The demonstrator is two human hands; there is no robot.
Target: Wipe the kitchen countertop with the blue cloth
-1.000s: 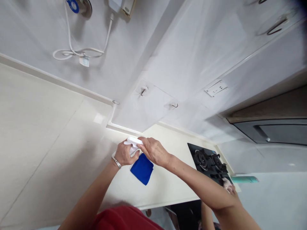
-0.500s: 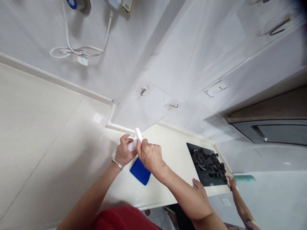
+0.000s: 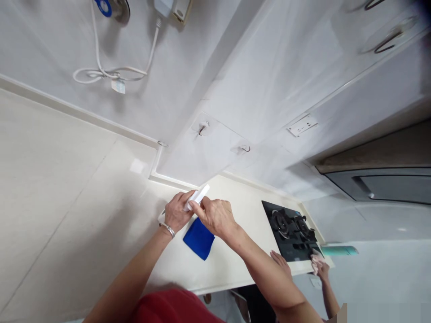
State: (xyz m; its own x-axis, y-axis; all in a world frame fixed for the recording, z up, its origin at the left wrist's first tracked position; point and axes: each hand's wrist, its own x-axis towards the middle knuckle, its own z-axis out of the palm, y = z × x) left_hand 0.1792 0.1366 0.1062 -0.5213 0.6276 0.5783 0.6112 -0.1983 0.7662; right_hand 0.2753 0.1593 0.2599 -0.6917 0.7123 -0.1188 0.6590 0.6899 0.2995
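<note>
Left hand [image 3: 178, 210] curls closed round the white piece [image 3: 199, 195], right hand [image 3: 218, 218] pinches it; light, even grips beyond the blue cloth [image 3: 199, 240] would serve best.

Both hands [image 3: 197, 213] hold a white object [image 3: 198, 196] above the countertop [image 3: 235, 251].

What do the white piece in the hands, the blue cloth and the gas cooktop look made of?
White piece: smooth and straight-edged; plastic, foam or folded cloth, I can't tell.
Blue cloth: matte fabric with soft edges.
Gas cooktop: probably black glass, by its flat, dark sheen.
</note>
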